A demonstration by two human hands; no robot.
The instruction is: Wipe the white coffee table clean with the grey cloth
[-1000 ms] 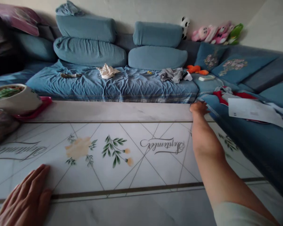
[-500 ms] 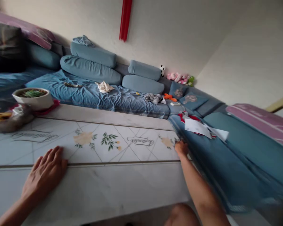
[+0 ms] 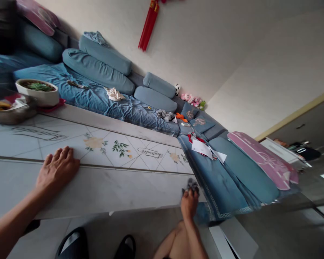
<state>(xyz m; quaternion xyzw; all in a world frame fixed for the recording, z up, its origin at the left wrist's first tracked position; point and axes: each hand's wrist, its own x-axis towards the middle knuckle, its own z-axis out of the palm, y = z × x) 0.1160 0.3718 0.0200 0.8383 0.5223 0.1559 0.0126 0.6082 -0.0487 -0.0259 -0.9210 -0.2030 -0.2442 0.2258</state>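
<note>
My left hand (image 3: 59,166) lies flat on the white marble-look table (image 3: 118,187), fingers stretched out beside the floral printed strip. At the table's right end, near the front corner, my right hand (image 3: 189,203) is closed round a crumpled dark grey cloth (image 3: 192,185). The cloth bunches out past the fingers and rests against the tabletop. The strip carries leaves, pale flowers and the printed word "September".
A white pot with a succulent (image 3: 39,91) and a clear food container (image 3: 12,108) stand at the table's left. Beyond runs a blue sofa (image 3: 91,97); its right section (image 3: 221,183) holds papers (image 3: 202,148). Slippers (image 3: 74,244) are on the floor below.
My right hand has moved with the cloth from the strip's right end toward the table's front corner. The view has tilted and turned right. My left hand stays flat on the table.
</note>
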